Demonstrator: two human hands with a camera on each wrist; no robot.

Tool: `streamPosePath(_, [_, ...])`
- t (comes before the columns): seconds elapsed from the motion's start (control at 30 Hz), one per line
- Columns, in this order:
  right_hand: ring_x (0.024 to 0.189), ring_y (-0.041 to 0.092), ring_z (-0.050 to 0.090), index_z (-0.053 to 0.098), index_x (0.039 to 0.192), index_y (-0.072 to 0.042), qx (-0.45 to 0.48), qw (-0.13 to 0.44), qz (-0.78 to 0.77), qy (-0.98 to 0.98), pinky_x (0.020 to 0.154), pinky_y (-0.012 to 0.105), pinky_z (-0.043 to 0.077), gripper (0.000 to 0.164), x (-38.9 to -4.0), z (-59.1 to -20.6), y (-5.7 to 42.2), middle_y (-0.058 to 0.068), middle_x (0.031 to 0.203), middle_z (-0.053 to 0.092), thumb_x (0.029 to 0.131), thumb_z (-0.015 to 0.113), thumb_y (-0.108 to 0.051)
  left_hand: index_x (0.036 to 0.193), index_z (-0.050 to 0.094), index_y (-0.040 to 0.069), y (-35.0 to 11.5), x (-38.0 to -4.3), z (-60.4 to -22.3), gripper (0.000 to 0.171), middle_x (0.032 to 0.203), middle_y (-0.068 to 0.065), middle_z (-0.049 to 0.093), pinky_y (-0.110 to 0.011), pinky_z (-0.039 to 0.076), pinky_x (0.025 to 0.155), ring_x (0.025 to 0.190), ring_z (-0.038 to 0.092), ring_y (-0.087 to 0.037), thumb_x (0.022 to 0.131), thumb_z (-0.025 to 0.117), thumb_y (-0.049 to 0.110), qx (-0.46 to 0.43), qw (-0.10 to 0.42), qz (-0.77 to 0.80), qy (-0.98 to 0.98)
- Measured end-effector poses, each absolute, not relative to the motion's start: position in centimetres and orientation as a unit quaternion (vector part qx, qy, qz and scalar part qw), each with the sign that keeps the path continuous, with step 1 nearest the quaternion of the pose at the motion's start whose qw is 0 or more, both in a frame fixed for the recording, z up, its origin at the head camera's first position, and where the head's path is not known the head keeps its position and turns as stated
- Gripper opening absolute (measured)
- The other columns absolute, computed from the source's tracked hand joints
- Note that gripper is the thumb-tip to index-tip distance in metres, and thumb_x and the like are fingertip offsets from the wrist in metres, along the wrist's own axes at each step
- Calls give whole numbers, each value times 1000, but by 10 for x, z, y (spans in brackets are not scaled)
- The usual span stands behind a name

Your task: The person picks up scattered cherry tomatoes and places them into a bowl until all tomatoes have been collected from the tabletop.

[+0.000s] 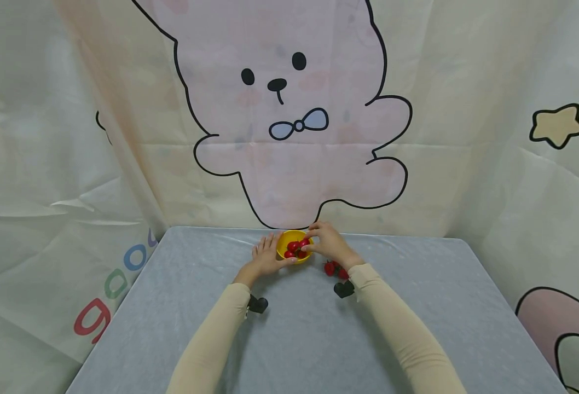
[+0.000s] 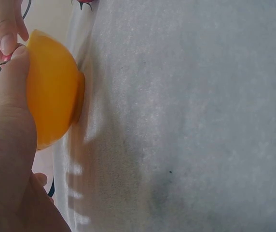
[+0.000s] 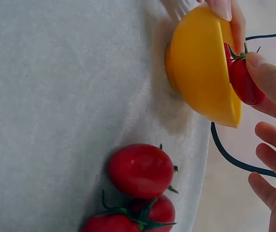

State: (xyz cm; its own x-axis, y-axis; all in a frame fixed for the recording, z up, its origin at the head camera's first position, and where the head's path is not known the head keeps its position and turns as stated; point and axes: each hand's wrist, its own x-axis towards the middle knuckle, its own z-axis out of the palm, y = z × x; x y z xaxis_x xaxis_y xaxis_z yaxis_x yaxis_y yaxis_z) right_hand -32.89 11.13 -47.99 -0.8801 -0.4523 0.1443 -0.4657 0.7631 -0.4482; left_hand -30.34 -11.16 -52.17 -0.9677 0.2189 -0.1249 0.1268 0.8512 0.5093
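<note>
Both cream sleeves [image 1: 404, 328] are long, plain and lightly creased; beside each sleeve's cuff sits a black, heart-shaped piece [image 1: 344, 289].

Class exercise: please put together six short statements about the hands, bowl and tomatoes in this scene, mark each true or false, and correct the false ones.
1. The left hand touches the yellow bowl. True.
2. The right hand holds nothing. False: it pinches a red tomato.
3. Three loose tomatoes lie on the grey cloth outside the bowl. True.
4. The bowl lies tipped on its side. False: it stands upright.
5. There are no tomatoes inside the bowl. False: several red ones are in it.
6. Both forearms are covered by pale sleeves. True.
</note>
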Motion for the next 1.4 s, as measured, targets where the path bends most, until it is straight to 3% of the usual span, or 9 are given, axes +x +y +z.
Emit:
streamPosePath(0.93, [126,34,48,77,104,-11,255,30,228,-939,109,56,41,38,-324,-494,107,14,138,58,82,78,-42,160,10,22,-110,-304,-524,101,168,-15,11,-67,6,121,154,8,-43,85,57,71,92,75,256,959])
streamPosePath(1.4, [129,33,46,78,104,-12,239,14,220,-946,111,55,40,39,-325,-494,104,13,139,57,82,78,-45,160,9,26,-111,-306,-525,100,168,-14,10,-67,6,121,154,7,-42,85,58,70,90,77,257,959])
